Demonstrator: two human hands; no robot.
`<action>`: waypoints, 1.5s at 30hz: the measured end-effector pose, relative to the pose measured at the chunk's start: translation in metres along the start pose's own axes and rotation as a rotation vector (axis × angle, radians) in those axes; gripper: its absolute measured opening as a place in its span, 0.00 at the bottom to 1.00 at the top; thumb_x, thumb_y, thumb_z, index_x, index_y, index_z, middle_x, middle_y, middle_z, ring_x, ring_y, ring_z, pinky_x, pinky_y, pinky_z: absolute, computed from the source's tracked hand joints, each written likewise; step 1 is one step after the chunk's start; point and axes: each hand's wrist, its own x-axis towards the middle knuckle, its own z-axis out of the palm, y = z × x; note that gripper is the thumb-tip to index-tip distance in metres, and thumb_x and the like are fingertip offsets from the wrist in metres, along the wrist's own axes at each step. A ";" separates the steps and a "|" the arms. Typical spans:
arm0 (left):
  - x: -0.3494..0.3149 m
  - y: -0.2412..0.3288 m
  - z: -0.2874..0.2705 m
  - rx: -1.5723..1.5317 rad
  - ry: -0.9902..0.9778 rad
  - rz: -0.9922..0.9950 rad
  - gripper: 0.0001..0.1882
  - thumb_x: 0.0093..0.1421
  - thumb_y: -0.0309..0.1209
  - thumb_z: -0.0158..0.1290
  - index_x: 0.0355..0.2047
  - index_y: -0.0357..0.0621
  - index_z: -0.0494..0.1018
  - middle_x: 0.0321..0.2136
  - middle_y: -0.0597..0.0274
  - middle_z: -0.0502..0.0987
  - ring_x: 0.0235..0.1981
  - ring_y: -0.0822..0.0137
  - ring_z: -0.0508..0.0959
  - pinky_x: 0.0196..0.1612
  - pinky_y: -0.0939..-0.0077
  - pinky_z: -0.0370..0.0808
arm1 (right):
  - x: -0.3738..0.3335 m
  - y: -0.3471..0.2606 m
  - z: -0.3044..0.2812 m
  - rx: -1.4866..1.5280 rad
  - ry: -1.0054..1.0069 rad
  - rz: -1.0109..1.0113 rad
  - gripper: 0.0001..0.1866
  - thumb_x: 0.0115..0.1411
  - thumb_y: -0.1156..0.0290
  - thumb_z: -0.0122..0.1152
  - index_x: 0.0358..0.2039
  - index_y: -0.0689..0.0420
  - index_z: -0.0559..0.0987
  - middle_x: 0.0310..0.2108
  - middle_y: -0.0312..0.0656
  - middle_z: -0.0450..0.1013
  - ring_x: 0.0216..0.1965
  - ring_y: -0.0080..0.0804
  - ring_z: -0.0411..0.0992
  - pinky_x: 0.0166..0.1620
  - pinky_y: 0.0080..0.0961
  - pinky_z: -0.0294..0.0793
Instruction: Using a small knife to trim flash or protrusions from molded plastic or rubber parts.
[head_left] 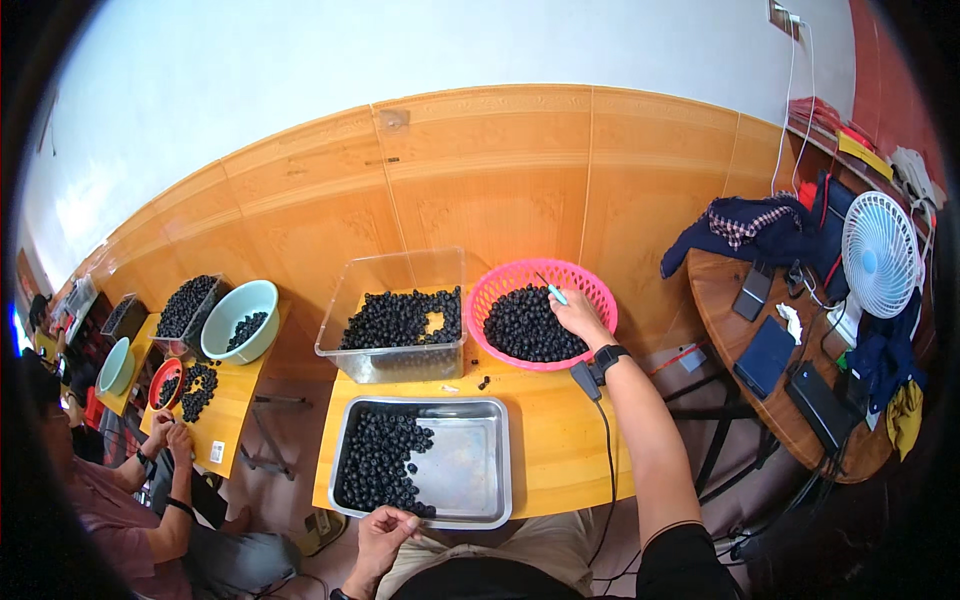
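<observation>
From my end I have the right hand (pixel 582 318) closed around a slim tool with a pale blue handle (pixel 556 293), its thin dark tip out over the pink perforated basket (pixel 597 290), where a heap of dark round fruits (pixel 530 325) lies. I see the left hand (pixel 382 540) with thumb and fingertips together at the near edge of the rectangular metal tray (pixel 462 455); I cannot tell whether anything is pinched there. More of these fruits cover the tray's left part, and others fill much of the clear plastic bin (pixel 390 370) behind it, left of the basket. All three vessels stand on my yellow wooden table (pixel 560 430). To the left, a co-worker's hands (pixel 180 440) meet near a red bowl (pixel 156 382)
</observation>
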 end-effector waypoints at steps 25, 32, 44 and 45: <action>-0.015 0.009 0.022 0.092 0.111 0.029 0.05 0.62 0.22 0.60 0.33 0.34 0.75 0.30 0.57 0.82 0.30 0.70 0.81 0.37 0.75 0.81 | -0.014 -0.010 0.010 0.101 -0.069 -0.089 0.13 0.62 0.63 0.57 0.34 0.61 0.79 0.34 0.59 0.77 0.43 0.60 0.76 0.45 0.49 0.73; -0.028 -0.003 0.014 0.121 0.138 0.043 0.06 0.64 0.26 0.61 0.33 0.35 0.76 0.30 0.59 0.82 0.29 0.71 0.80 0.37 0.74 0.81 | -0.037 -0.061 -0.021 0.297 -0.539 0.091 0.11 0.61 0.67 0.58 0.32 0.63 0.79 0.28 0.46 0.81 0.20 0.30 0.77 0.23 0.28 0.74; -0.044 -0.011 0.031 0.094 0.191 0.042 0.05 0.63 0.24 0.60 0.33 0.36 0.76 0.29 0.60 0.81 0.29 0.71 0.81 0.36 0.76 0.81 | -0.045 -0.064 -0.031 0.122 -0.641 0.120 0.12 0.63 0.64 0.54 0.38 0.56 0.81 0.40 0.58 0.78 0.46 0.65 0.74 0.48 0.58 0.72; -0.042 -0.010 0.033 0.096 0.189 0.048 0.04 0.64 0.24 0.60 0.33 0.37 0.76 0.29 0.61 0.81 0.29 0.72 0.80 0.36 0.76 0.80 | -0.043 -0.056 -0.030 0.118 -0.635 0.119 0.12 0.63 0.64 0.54 0.38 0.56 0.81 0.40 0.58 0.78 0.46 0.65 0.74 0.48 0.58 0.72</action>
